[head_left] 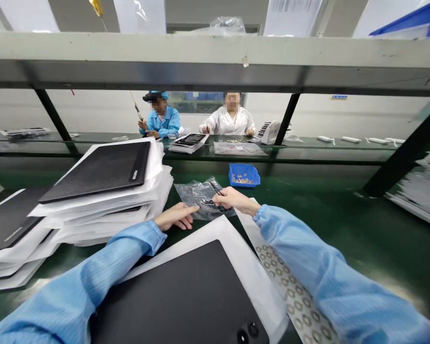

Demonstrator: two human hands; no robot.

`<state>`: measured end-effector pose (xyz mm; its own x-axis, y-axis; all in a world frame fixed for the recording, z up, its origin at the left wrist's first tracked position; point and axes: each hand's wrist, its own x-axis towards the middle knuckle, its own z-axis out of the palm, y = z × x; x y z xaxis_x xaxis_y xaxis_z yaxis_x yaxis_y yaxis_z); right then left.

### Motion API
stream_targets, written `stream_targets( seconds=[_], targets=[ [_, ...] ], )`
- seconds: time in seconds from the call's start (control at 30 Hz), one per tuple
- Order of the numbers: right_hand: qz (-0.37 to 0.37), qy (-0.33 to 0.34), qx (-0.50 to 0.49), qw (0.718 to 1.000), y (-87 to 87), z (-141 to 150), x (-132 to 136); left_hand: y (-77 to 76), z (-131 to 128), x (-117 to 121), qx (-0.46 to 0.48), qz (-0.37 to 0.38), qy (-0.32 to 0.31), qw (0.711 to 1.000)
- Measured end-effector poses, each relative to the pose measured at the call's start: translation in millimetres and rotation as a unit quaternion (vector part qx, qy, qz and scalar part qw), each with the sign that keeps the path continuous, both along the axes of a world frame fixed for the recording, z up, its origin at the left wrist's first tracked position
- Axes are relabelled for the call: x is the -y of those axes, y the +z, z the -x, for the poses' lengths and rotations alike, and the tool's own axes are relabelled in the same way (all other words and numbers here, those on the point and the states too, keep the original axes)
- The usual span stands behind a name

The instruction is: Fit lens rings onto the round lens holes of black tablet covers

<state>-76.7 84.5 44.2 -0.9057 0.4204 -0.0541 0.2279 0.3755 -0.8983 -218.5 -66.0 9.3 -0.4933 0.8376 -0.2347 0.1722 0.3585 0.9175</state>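
My right hand point(233, 199) is closed around black tweezers point(217, 189), whose tips reach into a clear plastic bag point(195, 196) of small dark parts. My left hand point(175, 217) rests on the green mat beside the bag, fingers curled and pointing at its edge. In front of me lies a black panel point(186, 296) on a white foam sheet point(252, 282). A sheet of small ring stickers point(294, 296) lies under my right forearm.
A stack of black panels between white foam sheets point(103, 191) stands at the left. A blue tray point(243, 175) of small gold parts sits beyond the bag. Two people sit across the far bench. More stacked sheets point(423, 191) are at the right.
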Motion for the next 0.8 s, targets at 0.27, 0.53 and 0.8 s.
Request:
stream_targets(
  seconds=[0.27,0.53,0.8],
  targets=[
    [0.047,0.048,0.092,0.993,12.9,-93,51,34.2,-48,31,-0.222,-0.070,-0.084,0.969],
    [0.053,0.028,0.150,0.987,-8.8,-156,115,13.6,-97,50,-0.248,-0.090,-0.443,0.857],
    [0.063,0.003,0.150,0.987,-14.7,-162,118,5.7,-93,47,-0.264,-0.114,-0.441,0.850]
  ],
)
